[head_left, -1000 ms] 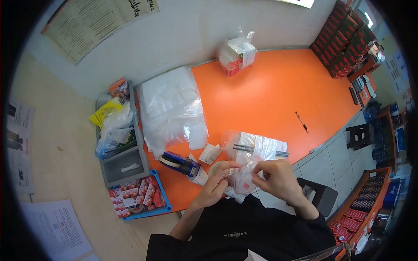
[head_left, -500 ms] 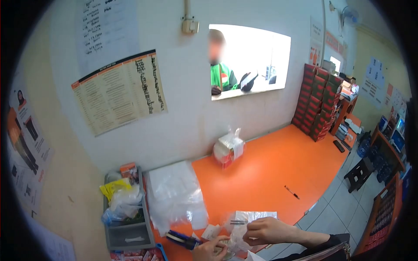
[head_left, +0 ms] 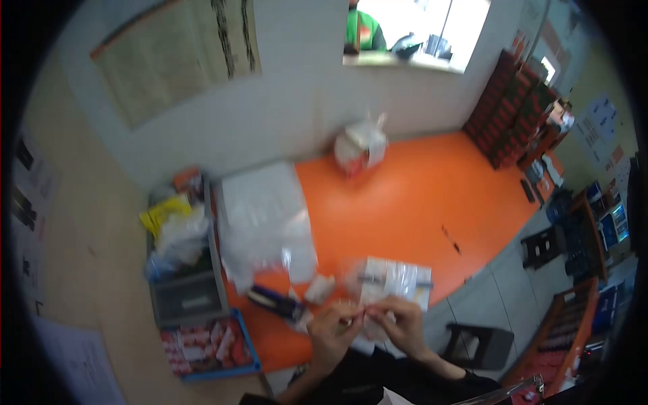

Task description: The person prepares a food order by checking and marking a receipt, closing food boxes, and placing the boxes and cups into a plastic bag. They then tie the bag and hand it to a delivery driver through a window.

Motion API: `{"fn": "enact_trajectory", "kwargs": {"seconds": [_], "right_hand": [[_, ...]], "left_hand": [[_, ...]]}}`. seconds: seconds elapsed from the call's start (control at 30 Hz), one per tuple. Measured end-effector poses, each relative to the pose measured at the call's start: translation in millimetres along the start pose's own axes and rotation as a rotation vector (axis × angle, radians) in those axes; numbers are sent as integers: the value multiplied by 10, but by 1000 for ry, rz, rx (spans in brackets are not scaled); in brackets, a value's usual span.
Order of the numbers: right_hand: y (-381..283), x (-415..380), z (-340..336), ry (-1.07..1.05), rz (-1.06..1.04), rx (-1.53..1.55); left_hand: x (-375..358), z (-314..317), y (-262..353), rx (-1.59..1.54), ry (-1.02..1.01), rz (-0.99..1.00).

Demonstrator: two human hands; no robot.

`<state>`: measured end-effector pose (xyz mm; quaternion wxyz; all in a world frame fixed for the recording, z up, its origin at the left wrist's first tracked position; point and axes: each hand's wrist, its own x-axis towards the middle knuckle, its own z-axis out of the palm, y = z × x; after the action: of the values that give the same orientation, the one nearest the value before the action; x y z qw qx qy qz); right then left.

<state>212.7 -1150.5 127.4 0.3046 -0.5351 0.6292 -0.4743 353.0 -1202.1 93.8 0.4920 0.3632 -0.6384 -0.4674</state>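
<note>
My left hand (head_left: 335, 329) and my right hand (head_left: 399, 325) meet at the near edge of the orange table, fingertips pinched together. Between and below them hangs a thin clear plastic bag (head_left: 374, 330), blurred, which both seem to grip. Just beyond the fingers lies a white package with clear plastic over it (head_left: 395, 278). A dark blue and black tool, shaped like a stapler (head_left: 275, 302), rests left of my left hand. Close to it is a small white packet (head_left: 320, 289).
A stack of clear plastic bags (head_left: 266, 216) covers the table's left part. Left of it stands a grey bin (head_left: 185, 300), with a tray of red-and-white packets (head_left: 206, 345) in front. A tied bag (head_left: 361, 148) sits by the wall. Stacked boxes (head_left: 506, 111) rise at right; a pen (head_left: 450, 239) lies nearby.
The view has tipped downward. My right hand has come back from over the white package to meet my left hand, fingertips now together. The person at the window is now only partly in view.
</note>
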Motion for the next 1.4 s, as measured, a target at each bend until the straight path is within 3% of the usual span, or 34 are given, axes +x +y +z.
{"fn": "enact_trajectory", "kwargs": {"seconds": [0.03,0.6,0.9,1.3,1.4], "right_hand": [[-13,27,26,42,-16,35],[27,118,-13,-17,63,133],[-22,171,-27,-114,-12,-52],[-17,168,-32,-82,6,-40],[-76,164,-21,-113,-52,-194]], "left_hand": [[25,3,-14,58,12,115],[-39,-34,-121,-98,-35,-50],[23,-74,-117,-107,-82,-23],[7,-83,-135,-168,-119,-70],[0,-80,-151,-173,-100,-58]]}}
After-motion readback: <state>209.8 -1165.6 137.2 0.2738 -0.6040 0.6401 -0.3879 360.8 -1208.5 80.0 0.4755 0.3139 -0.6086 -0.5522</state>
